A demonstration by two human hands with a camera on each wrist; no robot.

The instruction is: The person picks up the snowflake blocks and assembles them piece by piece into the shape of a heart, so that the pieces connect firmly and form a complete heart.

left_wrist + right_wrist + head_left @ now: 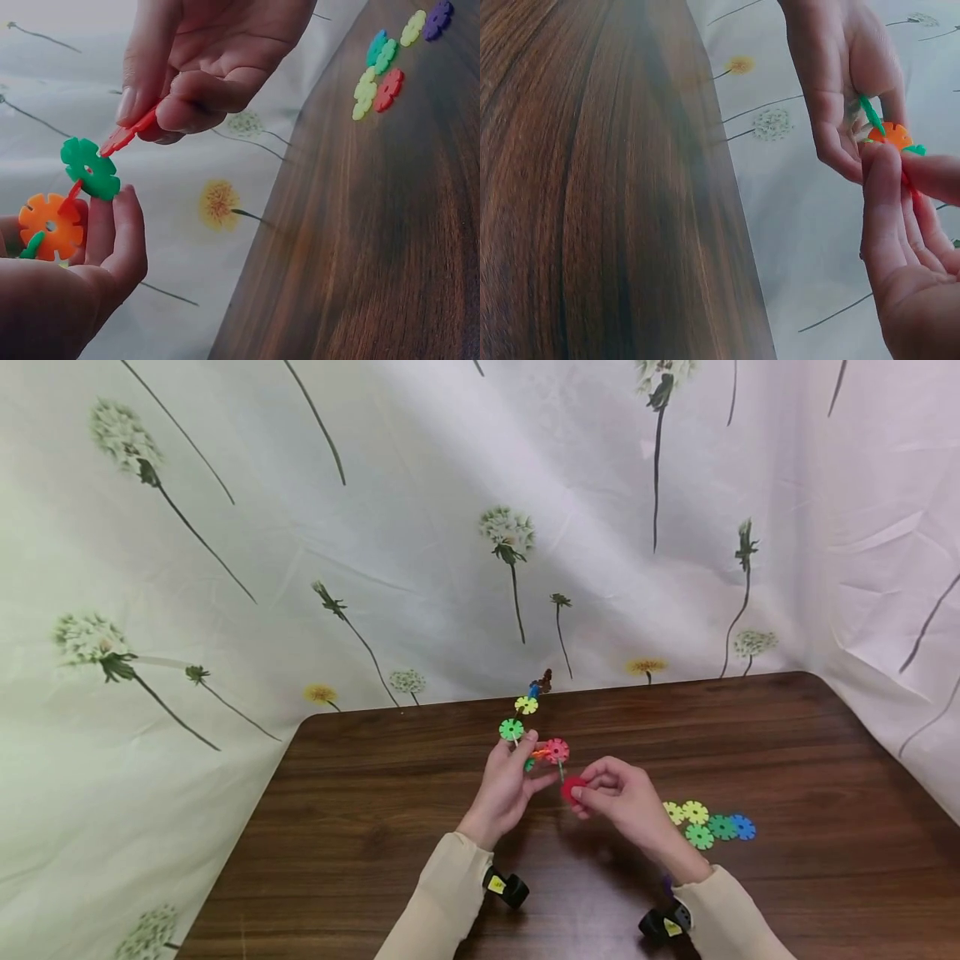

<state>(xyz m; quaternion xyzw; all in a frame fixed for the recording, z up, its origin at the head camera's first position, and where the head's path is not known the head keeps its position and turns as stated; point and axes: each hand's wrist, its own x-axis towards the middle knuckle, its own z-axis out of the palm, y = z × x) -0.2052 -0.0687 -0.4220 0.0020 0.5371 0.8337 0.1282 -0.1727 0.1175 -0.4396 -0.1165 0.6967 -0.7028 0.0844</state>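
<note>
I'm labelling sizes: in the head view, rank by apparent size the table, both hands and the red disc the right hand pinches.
1. Table
2. Left hand and right hand: too alike to rank
3. Red disc, partly covered

Legible lettering: none. Over the near part of the wooden table (352,827), one yellow label (497,884) marks the black left-wrist device (514,892) and a second yellow label (672,927) the black right-wrist device (654,927); both bear dark marks too small to read.
</note>
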